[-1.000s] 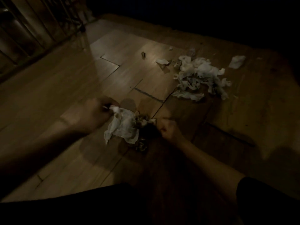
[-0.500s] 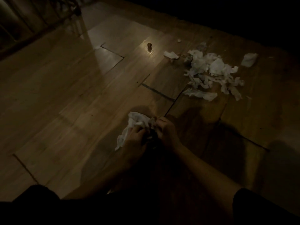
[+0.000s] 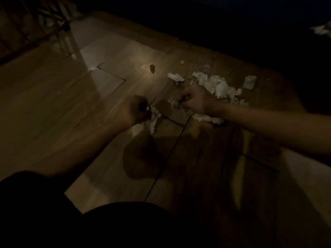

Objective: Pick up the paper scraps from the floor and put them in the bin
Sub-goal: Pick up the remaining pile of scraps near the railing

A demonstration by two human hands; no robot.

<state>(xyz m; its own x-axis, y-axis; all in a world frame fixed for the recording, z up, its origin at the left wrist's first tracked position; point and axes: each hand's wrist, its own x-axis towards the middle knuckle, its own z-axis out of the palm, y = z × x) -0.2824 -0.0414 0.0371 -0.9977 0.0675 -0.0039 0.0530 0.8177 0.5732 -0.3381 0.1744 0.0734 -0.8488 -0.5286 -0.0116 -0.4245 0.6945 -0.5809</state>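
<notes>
Head view: left hand (image 3: 133,110) clenches crumpled white tissue (image 3: 152,120) — right hand (image 3: 194,100) fingers grip ragged paper scraps (image 3: 220,86).

The floor (image 3: 53,104) is wood planking, smooth with a soft sheen where light catches it. The paper scraps (image 3: 220,86) look thin, matt and crumpled, tissue-like, with torn, ragged edges.

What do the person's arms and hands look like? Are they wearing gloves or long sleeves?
No gloves and no long sleeves show. Both forearms are bare right up to the picture's edge, and the left hand and right hand are bare too. I can't make out a watch, ring or bracelet, but the room is dim and the picture blurry, so something small could be missed.
</notes>
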